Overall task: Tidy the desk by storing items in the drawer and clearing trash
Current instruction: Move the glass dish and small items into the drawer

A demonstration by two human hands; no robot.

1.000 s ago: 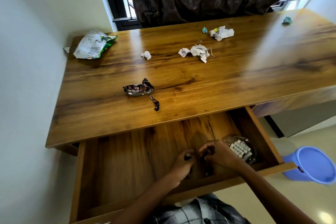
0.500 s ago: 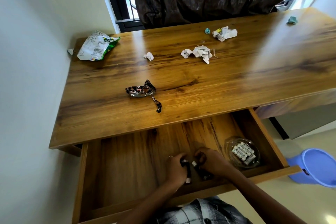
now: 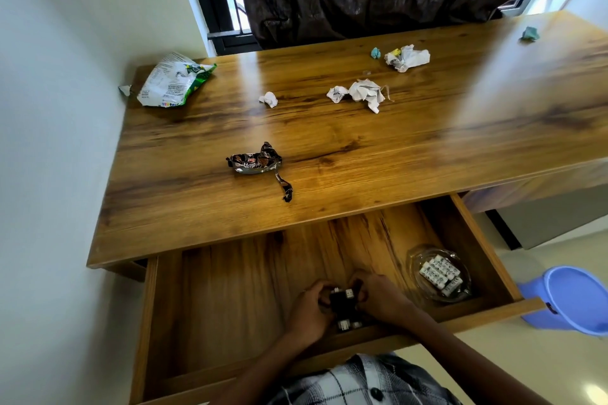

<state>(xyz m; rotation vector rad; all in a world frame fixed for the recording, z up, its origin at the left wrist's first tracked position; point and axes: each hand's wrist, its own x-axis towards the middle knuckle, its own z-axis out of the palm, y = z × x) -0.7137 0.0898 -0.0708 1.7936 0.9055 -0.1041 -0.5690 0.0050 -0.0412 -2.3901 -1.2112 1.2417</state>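
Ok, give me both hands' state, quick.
Left hand: fingers curled around the small black items in the drawer.
Right hand: gripping the same items.

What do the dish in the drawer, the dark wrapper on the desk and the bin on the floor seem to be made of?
The dish looks like clear glass or plastic: the drawer wood shows through its rim. The dark wrapper looks like glossy metallised film, crinkled with bright glints. The bin looks like matte lavender moulded plastic, evenly coloured with a smooth rolled rim.
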